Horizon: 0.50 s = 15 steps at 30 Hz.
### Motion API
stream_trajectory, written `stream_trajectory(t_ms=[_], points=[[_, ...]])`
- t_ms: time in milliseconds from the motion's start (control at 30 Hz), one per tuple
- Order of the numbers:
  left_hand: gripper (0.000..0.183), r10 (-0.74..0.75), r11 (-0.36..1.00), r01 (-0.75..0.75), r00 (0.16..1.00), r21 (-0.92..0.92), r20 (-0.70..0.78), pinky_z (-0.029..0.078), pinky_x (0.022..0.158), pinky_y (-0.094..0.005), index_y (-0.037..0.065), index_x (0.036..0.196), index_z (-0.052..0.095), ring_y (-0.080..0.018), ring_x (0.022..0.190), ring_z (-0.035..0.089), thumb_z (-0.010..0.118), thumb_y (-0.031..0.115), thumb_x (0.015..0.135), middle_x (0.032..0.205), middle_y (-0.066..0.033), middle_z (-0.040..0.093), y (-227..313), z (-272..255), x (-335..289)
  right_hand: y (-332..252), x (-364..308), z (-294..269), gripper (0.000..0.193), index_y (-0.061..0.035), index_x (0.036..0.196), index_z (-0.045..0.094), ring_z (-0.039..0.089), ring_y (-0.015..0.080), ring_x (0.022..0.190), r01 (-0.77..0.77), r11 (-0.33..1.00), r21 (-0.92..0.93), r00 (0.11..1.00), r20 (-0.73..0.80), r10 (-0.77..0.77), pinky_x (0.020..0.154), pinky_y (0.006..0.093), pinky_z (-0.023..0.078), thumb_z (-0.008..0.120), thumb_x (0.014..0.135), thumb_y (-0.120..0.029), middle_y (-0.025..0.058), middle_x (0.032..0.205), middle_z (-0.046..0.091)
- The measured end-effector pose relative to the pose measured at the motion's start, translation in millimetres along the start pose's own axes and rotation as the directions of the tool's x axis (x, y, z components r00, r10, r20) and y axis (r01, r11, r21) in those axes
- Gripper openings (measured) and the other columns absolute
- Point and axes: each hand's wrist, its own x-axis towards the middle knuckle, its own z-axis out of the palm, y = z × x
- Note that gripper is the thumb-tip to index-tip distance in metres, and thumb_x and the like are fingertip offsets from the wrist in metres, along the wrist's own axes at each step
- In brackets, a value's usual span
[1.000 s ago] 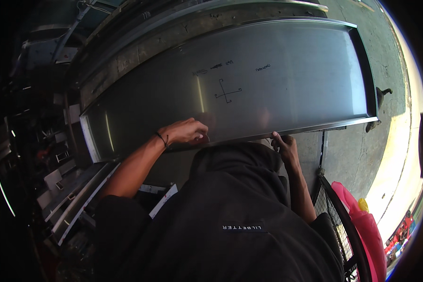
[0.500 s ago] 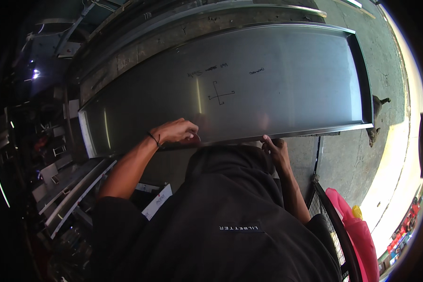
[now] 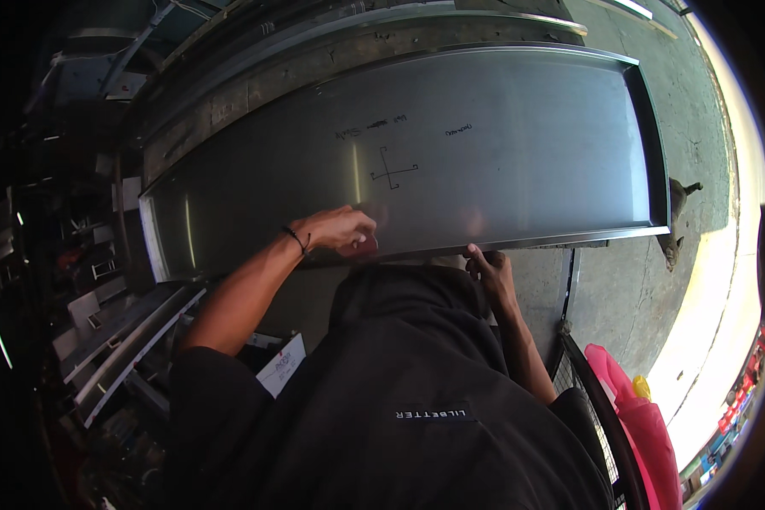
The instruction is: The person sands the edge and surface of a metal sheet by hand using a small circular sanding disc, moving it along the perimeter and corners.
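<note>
A long, shallow sheet-metal tray (image 3: 535,170) with turned-up edges lies across in front of me, black marker lines and writing on its grey face. My left hand (image 3: 345,229), a dark band at its wrist, is closed on a thin dark-red piece (image 3: 364,248) that looks like abrasive paper. It is pressed down at the inner side of the near edge. Farther right, my right hand (image 3: 491,270) grips the near rim with the thumb on top. Its other fingers curl below the rim and are partly hidden.
Long metal lengths (image 3: 382,19) lie beyond the tray's far side. At the lower left are stacked metal profiles (image 3: 132,340) and a white box (image 3: 282,365). A black mesh frame (image 3: 582,374) with pink cloth (image 3: 633,408) stands at the right. A dark animal (image 3: 678,212) is on the floor past the tray's right end.
My left hand has slid a little to the right along the near edge with the dark-red piece. My right hand keeps its hold on the rim. The whole view has shifted slightly.
</note>
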Motion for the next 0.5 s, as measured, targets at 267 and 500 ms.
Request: stream_trajectory(t_ms=[267, 500], points=[[0.014, 0.328, 0.933, -0.348, 0.929, -0.097, -0.172, 0.051, 0.077, -0.0454, 0.0, 0.105, 0.064, -0.0309, 0.085, 0.069, 0.059, 0.006, 0.093, 0.086, -0.0146, 0.071, 104.6, 3.7, 79.3, 4.7, 6.5, -0.5, 0.051, 0.0074, 0.089, 0.069, 0.053, 0.0119, 0.058, 0.032, 0.999, -0.026, 0.998, 0.048, -0.031, 0.057, 0.0291, 0.041, 0.065, 0.098, -0.043, 0.0054, 0.061, 0.059], [0.015, 0.022, 0.999, -0.024, 0.999, 0.038, 0.042, 0.051, 0.076, -0.0461, 0.005, 0.107, 0.066, -0.0296, 0.085, 0.069, 0.059, 0.006, 0.094, 0.088, -0.0139, 0.071, 15.5, -10.6, -15.3, 5.5, 6.6, -0.5, 0.049, 0.0052, 0.086, 0.069, 0.054, 0.0116, 0.058, 0.021, 1.0, 0.013, 1.0, 0.017, -0.021, 0.057, 0.0288, 0.042, 0.067, 0.096, -0.043, 0.0068, 0.065, 0.062]])
